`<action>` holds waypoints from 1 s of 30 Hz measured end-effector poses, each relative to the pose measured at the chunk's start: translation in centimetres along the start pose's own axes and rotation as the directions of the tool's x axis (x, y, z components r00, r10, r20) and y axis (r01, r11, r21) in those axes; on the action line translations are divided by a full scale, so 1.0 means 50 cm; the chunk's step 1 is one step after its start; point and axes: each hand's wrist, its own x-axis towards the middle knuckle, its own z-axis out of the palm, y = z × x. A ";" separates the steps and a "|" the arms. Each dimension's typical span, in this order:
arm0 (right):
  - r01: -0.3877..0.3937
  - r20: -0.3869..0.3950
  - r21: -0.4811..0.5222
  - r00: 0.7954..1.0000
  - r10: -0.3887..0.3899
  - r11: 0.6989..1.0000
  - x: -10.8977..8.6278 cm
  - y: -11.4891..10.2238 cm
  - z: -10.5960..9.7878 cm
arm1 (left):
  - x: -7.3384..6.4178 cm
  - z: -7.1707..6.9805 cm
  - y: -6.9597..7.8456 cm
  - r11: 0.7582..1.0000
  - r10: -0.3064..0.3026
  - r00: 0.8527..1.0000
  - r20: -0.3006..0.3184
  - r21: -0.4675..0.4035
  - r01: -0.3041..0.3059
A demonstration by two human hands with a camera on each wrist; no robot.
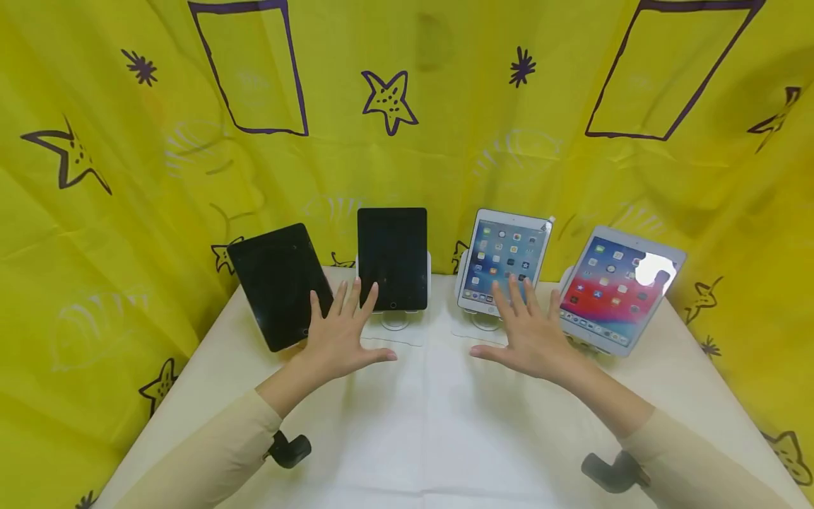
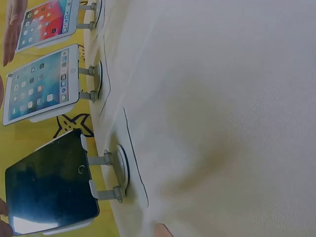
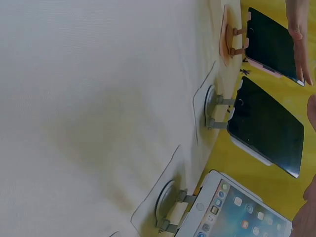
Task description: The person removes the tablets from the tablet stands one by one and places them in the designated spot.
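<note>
Both hands are held out with fingers spread, gripping nothing. The left hand (image 1: 340,336) overlaps the lower edges of two dark-screened tablets in the head view: a tilted black tablet (image 1: 275,283) at far left and an upright black tablet (image 1: 392,251). Over the lower part of a white tablet (image 1: 502,247) with lit app icons lies the right hand (image 1: 529,332). Its little finger overlaps the side of another white tablet (image 1: 620,283), which has a red and blue screen. In the left wrist view, a fingertip (image 2: 162,230) shows at the bottom edge.
Each tablet leans on a stand, such as the hinged stand (image 2: 120,170) with a round base. A white cloth (image 1: 422,431) covers the table. Yellow curtain (image 1: 445,155) with drawn stars hangs behind and at both sides. Black wrist mounts (image 1: 291,451) sit under the sleeves.
</note>
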 end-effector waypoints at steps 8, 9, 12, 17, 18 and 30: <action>0.019 0.009 -0.017 1.000 -0.019 1.000 0.014 -0.015 0.009 | -0.005 0.001 -0.008 1.000 -0.023 1.000 0.018 -0.008 0.024; 0.020 0.011 -0.023 1.000 -0.020 1.000 0.015 -0.018 0.009 | -0.006 0.001 -0.009 1.000 -0.025 1.000 0.019 -0.012 0.025; 0.020 0.012 -0.044 1.000 -0.020 0.999 0.021 -0.026 0.009 | -0.009 0.003 -0.014 0.999 -0.031 0.999 0.013 -0.017 0.031; 0.038 0.000 -0.031 0.999 -0.038 0.999 0.036 -0.036 0.008 | -0.011 0.005 -0.028 0.999 -0.046 0.999 -0.002 0.003 0.046; 0.043 -0.004 -0.023 0.999 -0.043 0.999 0.039 -0.038 0.009 | -0.011 0.005 -0.031 0.999 -0.051 0.999 -0.002 0.007 0.051; 0.063 -0.027 0.008 0.998 -0.063 0.998 0.071 -0.055 0.004 | -0.011 -0.008 -0.058 0.993 -0.111 0.994 0.008 0.037 0.111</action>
